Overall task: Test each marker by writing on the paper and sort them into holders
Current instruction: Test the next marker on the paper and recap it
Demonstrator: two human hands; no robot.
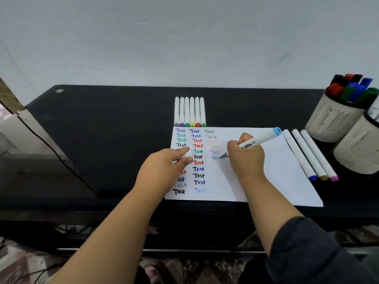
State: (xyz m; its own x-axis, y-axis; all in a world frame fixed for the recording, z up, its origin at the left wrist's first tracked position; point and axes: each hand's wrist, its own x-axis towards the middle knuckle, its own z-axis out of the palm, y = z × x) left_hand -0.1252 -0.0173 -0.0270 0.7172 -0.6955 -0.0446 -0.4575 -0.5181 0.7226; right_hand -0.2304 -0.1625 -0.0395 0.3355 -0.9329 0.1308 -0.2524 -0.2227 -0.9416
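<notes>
A white sheet of paper (276,173) lies on the black desk, covered on its left with columns of the word "Test" in many colours. My right hand (246,156) grips a white marker (261,139) with a light blue end, its tip touching the paper at a light blue "Test". My left hand (166,167) rests on the paper's left part and holds a white marker cap (187,155). Several white markers (189,111) lie in a row behind the paper. Three more white markers (307,153) lie to its right. Two beige holders (333,121) (357,149) stand at the right.
The back holder carries several thick red, blue, green and black markers (351,87). A black cable (53,152) runs along the desk's left edge. A grey wall rises behind the desk (102,124). Patterned floor shows below the desk's front edge.
</notes>
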